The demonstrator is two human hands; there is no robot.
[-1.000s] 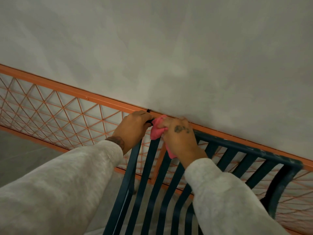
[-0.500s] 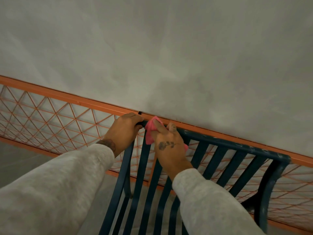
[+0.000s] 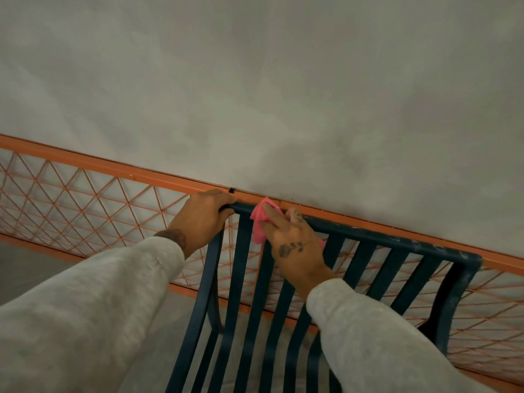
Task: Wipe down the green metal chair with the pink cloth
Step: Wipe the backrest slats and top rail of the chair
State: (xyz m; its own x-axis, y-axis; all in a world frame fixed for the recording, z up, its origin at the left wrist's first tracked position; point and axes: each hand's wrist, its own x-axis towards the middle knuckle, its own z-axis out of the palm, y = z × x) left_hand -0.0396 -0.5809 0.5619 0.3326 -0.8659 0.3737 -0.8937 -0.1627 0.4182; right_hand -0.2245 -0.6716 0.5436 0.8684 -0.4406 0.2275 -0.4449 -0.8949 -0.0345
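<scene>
**Wiping the top rail, seen from above.** Nearest me, two pale sleeves (image 3: 85,321) lead to both hands at the backrest of the green metal chair (image 3: 397,242).

- **Left hand:** My left hand (image 3: 202,219) grasps the corner of the top rail, with its fingers (image 3: 222,198) curled over it, steadying the frame.
- **Right hand:** My right hand (image 3: 295,248) holds the pink cloth (image 3: 258,225) on the same rail, just right of the left fingers. Its fingers (image 3: 272,215) bend over the rail with the cloth pinned beneath them. One loose fold hangs below the fingertips toward the slats (image 3: 266,307), and a small edge shows at the far side of the palm.
- **Beyond the fingertips:** The orange mesh fence (image 3: 85,211) runs just past both hands, its top bar close behind the rail. A black tie (image 3: 232,190) sits just above my left fingers. Behind the fence stands the grey wall (image 3: 255,95).

**Risks, as I judge them:**

- The gap behind the rail looks narrow, so a stroke along it may scrape my knuckles on the orange bar or snag the cloth on the mesh.
- The hanging fold may catch between slats and pull out from under my fingers.
- The bunched cloth covers little of the rail, so the rear face may go unwiped.
</scene>
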